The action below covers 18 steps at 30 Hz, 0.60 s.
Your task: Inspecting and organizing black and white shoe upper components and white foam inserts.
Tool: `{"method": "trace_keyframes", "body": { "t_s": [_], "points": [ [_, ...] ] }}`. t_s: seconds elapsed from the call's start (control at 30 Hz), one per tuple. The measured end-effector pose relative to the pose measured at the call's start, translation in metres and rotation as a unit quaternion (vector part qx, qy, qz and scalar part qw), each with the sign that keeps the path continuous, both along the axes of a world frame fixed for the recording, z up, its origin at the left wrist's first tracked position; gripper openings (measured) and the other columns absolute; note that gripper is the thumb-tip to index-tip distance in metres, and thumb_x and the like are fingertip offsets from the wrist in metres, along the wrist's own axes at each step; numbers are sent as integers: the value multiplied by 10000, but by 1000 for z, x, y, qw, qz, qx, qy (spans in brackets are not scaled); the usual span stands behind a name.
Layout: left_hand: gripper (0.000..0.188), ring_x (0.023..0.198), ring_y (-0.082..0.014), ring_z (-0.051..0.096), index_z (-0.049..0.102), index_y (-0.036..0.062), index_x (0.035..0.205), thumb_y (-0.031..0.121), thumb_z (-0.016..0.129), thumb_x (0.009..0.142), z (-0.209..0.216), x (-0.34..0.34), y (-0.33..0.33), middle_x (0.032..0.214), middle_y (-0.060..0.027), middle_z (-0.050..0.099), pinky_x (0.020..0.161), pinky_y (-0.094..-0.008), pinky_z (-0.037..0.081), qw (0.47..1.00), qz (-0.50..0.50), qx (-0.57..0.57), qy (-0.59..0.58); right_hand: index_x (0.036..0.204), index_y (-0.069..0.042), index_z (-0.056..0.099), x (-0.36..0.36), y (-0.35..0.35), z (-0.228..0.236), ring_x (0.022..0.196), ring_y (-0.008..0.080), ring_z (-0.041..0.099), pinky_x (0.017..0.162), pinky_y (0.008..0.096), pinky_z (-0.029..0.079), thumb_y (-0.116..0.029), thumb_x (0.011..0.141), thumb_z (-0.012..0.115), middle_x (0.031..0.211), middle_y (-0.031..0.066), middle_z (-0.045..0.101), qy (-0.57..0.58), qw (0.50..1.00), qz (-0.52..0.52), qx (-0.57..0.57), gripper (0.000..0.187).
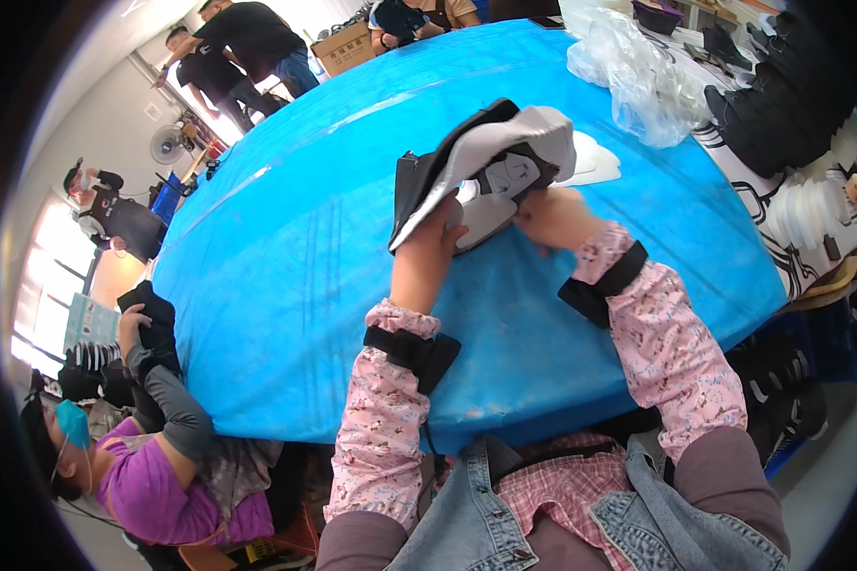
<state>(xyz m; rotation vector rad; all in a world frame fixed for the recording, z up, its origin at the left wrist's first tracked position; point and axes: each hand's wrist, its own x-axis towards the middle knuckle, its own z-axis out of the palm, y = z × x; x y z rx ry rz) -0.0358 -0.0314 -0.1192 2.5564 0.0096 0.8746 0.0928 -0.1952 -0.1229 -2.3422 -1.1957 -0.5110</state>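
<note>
Above the blue-covered table (295,314) I hold what looks like a shoe upper (490,157), black outside with a pale grey-white lining turned toward me. My left hand (430,249) grips its lower left edge, thumb on the lining and the other fingers mostly hidden behind. At its lower right, my right hand (555,221) is closed on the edge beside a black inner part with a pale printed patch; this hand is slightly blurred. Just behind it, white flat rounded pieces (595,162) lie on the table, partly covered by the upper and my hand.
Crumpled clear plastic bags (638,81) lie at the far right, beside black shoes or uppers (767,114) and a stack of whitish pieces (809,224). A co-worker in purple (176,485) holds a black piece at the left edge. Other people and a cardboard box (345,49) are at the far side.
</note>
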Motion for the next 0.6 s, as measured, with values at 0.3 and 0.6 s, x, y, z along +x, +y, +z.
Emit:
{"method": "trace_keyframes", "body": {
  "t_s": [0.3, 0.6],
  "points": [
    [421, 880, -264, 593, 522, 34, 1159, 23, 625, 750, 7, -8, 9, 1080, -152, 523, 758, -313, 496, 999, -24, -28, -2, 860, -7, 605, -6, 22, 7, 471, 145, 561, 431, 280, 446, -575, 824, 475, 620, 86, 585, 466, 873, 98, 104, 584],
    [450, 910, -256, 581, 523, 44, 1173, 24, 639, 739, 10, -12, 4, 1090, -151, 527, 758, -308, 498, 992, -29, -126, 5, 954, -18, 567, -6, 36, -30, 582, 325, 602, 518, 415, 469, -133, 766, 528, 633, 146, 604, -25, 998, 37, 42, 223]
  ]
}}
